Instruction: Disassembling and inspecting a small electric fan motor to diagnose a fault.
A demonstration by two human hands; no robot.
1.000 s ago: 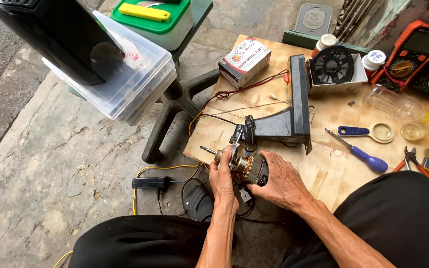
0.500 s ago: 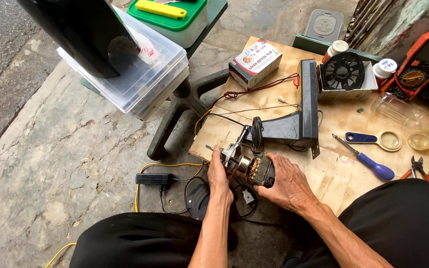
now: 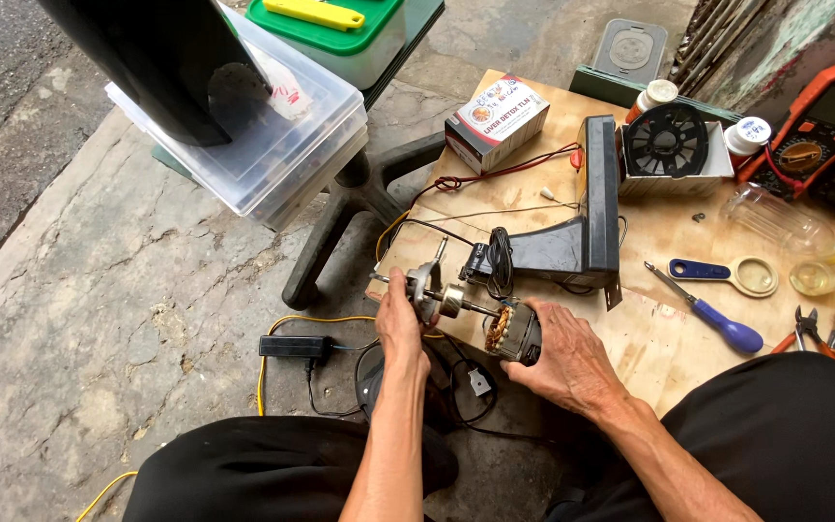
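Small electric motor with exposed copper windings (image 3: 506, 331): right hand (image 3: 567, 360) clasped around its dark body. Left hand (image 3: 400, 324) pinches the grey metal end bracket (image 3: 424, 287) on its shaft. Black plastic angular housing (image 3: 572, 237) lies just behind the motor, on the pale plywood board (image 3: 533, 188).

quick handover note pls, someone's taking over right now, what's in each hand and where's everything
Left hand: grips the metal end bracket on the motor shaft.
Right hand: wrapped around the motor body, copper windings showing.
The motor is held over the front edge of the wooden board, wired to the black fan housing lying on it.
On the board to the right: blue screwdriver, magnifier, pliers, fan grille, multimeter.
Done: motor is out of the housing, shaft and windings exposed.
Left: bracket and body are apart along the shaft, and the housing lies open.
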